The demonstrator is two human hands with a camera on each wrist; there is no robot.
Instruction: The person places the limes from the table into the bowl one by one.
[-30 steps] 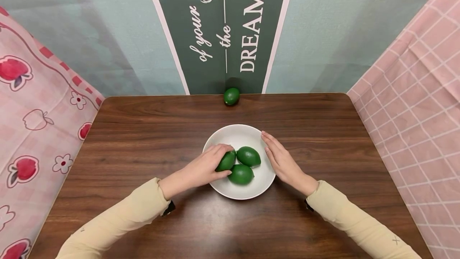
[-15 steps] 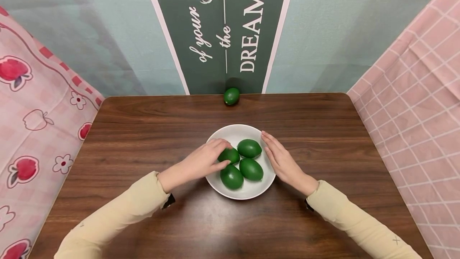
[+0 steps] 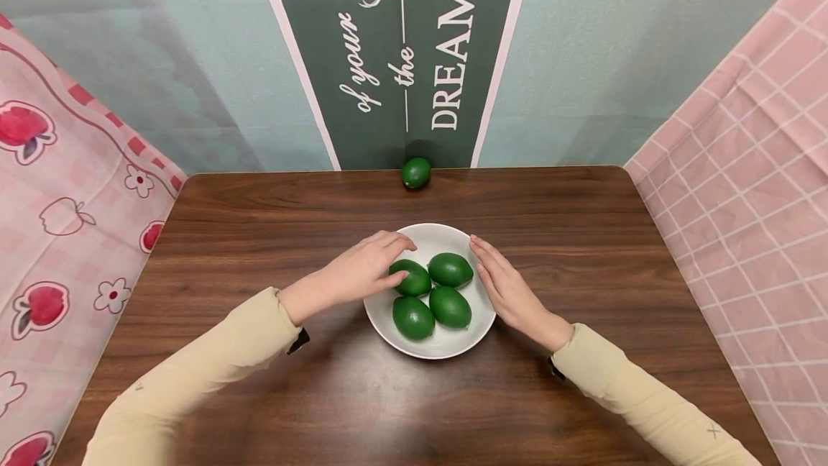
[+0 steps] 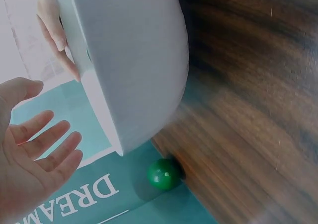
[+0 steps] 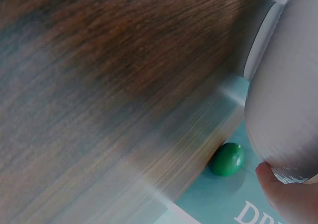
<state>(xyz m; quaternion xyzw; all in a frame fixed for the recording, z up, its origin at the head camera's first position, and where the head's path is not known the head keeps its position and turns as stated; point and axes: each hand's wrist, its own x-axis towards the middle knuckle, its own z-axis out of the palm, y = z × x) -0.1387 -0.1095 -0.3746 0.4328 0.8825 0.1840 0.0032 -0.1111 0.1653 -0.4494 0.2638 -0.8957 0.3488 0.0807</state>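
A white bowl (image 3: 446, 345) in the middle of the table holds several green limes (image 3: 451, 307). My left hand (image 3: 356, 272) is over the bowl's left side, thumb and fingers spread apart around the nearest lime (image 3: 412, 279). In the left wrist view that hand (image 4: 35, 159) is empty, its fingers loosely bent and lifted above the bowl rim. My right hand (image 3: 511, 293) rests with straight fingers along the bowl's right side. In the right wrist view a fingertip of this hand (image 5: 293, 199) touches the bowl's outer wall (image 5: 285, 95).
Another lime (image 3: 416, 173) lies at the table's far edge, against a teal and dark green cloth backdrop (image 3: 556, 56). Pink cloths (image 3: 744, 185) hang along both sides of the wooden table (image 3: 582, 236).
The left hand lets go of a lime in the bowl and draws up and left, its fingers parting. The limes have shifted within the bowl. The right hand stays put.
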